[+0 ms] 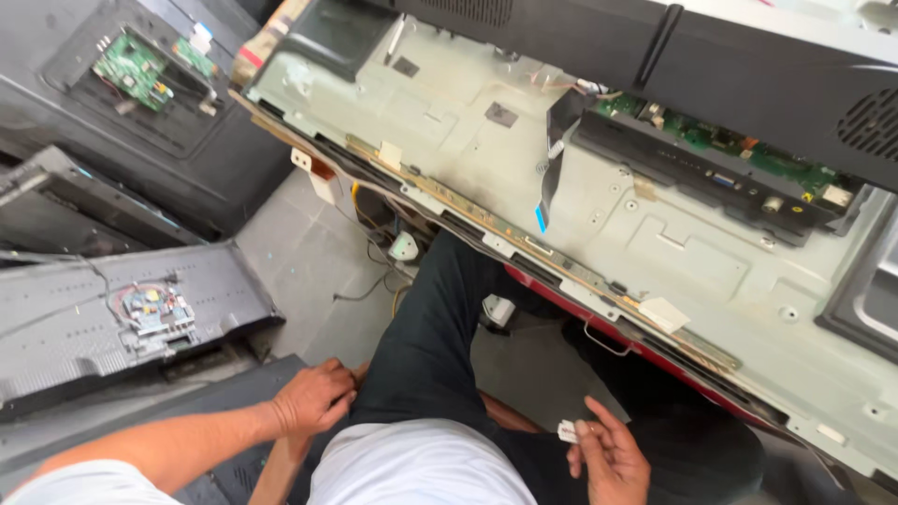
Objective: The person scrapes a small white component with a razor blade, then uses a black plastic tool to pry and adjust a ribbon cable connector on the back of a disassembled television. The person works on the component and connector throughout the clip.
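Grey floor was crowded with opened TV backs. Right hand [613, 458] pinched a small white piece [567, 431] beside the knee, below the metal panel [655, 243] — left hand [313, 397] curled on the thigh, holding nothing. Best kept pinched firmly — easily dropped.

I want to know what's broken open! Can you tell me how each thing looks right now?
Big flat screen: lying face down, back cover off, metal plate bare.
Green circuit board: uncovered, in place on the screen.
Grey back panel: lying apart on the floor.
Left hand: closed, beside the thigh.
Right hand: pinching a small white piece.
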{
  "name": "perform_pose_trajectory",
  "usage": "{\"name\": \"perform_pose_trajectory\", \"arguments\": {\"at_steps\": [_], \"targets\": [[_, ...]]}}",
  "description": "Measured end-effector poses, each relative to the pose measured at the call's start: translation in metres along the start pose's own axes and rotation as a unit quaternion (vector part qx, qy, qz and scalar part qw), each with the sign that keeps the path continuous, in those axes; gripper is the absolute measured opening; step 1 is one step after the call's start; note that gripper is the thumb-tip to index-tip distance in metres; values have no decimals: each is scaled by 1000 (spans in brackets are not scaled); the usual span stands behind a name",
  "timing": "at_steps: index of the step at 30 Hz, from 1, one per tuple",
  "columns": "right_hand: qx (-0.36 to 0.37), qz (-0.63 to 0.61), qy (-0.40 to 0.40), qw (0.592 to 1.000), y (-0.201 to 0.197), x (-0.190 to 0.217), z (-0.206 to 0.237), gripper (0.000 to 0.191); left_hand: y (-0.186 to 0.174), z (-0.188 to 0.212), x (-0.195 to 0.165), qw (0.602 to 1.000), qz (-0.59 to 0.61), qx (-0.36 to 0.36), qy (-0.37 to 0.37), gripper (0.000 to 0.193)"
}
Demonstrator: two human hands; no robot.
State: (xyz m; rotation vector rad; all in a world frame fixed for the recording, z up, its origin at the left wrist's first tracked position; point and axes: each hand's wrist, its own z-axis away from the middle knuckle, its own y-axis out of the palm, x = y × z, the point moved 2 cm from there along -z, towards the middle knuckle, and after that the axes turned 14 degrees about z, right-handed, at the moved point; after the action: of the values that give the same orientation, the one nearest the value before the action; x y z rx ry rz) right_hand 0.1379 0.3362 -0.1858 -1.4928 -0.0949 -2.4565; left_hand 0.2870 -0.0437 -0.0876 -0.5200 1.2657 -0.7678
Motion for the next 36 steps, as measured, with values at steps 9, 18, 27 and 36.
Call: {"name": "perform_pose_trajectory", "arguments": {"at_steps": [9,18,27,36], "targets": [[-5,-30,-16,999,-7,7,-18,40,8,2,19,1000,21,-9,8,14],[5,7,-8,1000,20,40,-24,42,-30,-76,-1,972,71,-172,145,15],[-6,-28,-96,995,31,64,-1,44,-131,-204,-119,902,167,-166,362,44],[-1,-54,-111,992,38,103,12,32,-123,-263,-155,896,165,-41,410,23]]}}
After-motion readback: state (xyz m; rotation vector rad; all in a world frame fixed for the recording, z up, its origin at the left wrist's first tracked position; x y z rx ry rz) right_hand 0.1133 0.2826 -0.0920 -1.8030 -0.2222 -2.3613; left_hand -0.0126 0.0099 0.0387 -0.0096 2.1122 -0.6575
